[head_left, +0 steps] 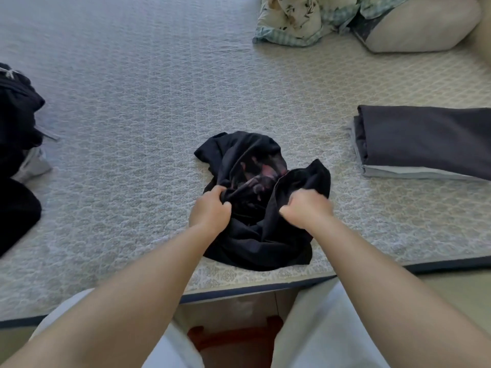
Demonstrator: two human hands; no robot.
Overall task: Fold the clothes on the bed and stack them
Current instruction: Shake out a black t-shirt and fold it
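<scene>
While both hands are buried in a crumpled garment, entries for this moment:

Step in hand: judged to be opening out the black printed T-shirt (255, 197) before its first fold; it is bunched, not yet flat.
Garment location: on the patterned bed cover (132, 115), near the edge closest to the person, roughly centred between the arms.
Left hand (211, 208): fingers curled, gripping a bunch of cloth at the shirt's left side.
Right hand (305, 208): fist clenched on a fold at the shirt's right side; slightly blurred, finger detail unclear.
Arm pose: both forearms reach forward and converge; hands near each other but apart, shirt between them.
Finished stack (425, 142): dark folded piece over a lighter one, to the right, well apart from the shirt.
Unfolded pile (18, 123): dark clothes at the left edge.
Next move calls for: finding hem or shoulders, lifting, spreading flat.
</scene>
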